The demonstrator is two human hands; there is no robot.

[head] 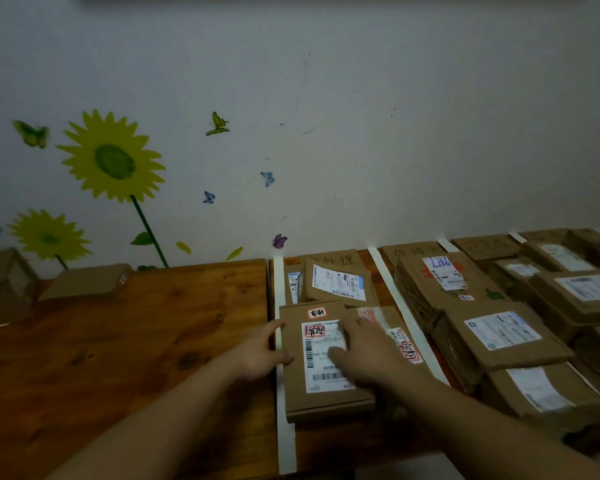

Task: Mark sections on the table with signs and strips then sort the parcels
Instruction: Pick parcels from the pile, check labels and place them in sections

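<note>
Hands open, left hand (257,355) touching the 9 o'clock edge of the parcel (300,401), right hand (364,355) flat on top; probably light, stiff, best taken by side edges.

Left hand (258,353) relaxed, thumb out; right hand (366,355) flat, palm down, fingers spread.

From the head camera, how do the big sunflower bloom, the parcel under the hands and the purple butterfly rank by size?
1-2, tied: parcel and big sunflower bloom look alike; the parcel is nearer.
3. purple butterfly.
</note>
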